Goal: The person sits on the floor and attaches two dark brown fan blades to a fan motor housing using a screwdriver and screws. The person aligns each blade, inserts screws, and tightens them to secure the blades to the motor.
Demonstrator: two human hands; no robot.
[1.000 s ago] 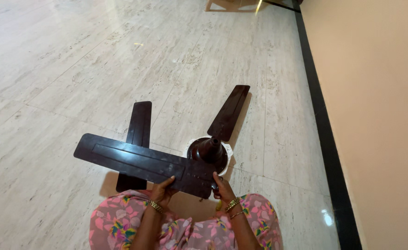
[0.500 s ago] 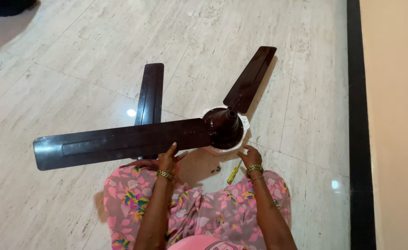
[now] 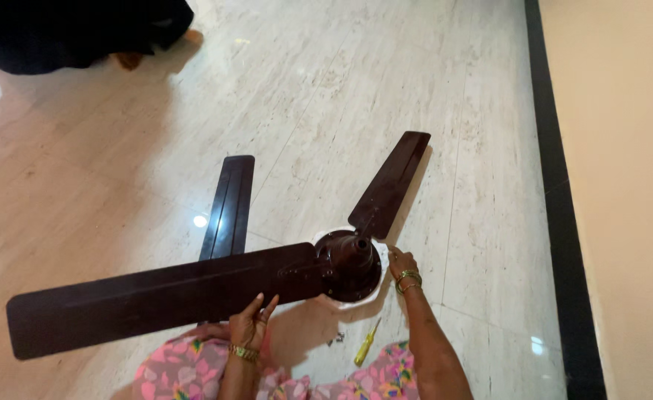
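A dark brown ceiling fan lies on the marble floor, its motor hub [image 3: 350,261] resting on a white base. One long blade [image 3: 156,300] reaches left from the hub; my left hand [image 3: 250,324] holds its near edge close to the hub. My right hand [image 3: 402,264] touches the right rim of the white base, fingers resting on it. A second blade [image 3: 390,183] points away to the upper right. A third blade [image 3: 228,205] lies on the floor behind the long one.
A yellow-handled screwdriver [image 3: 366,342] and a few small screws [image 3: 336,339] lie on the floor before my knees. A wall with a black skirting strip [image 3: 563,207] runs along the right. Another person in dark clothing [image 3: 74,30] sits at the upper left.
The long blade has swung from in front of the hub to lie level at its left side. My right hand let go of the blade and went to the base's right rim.
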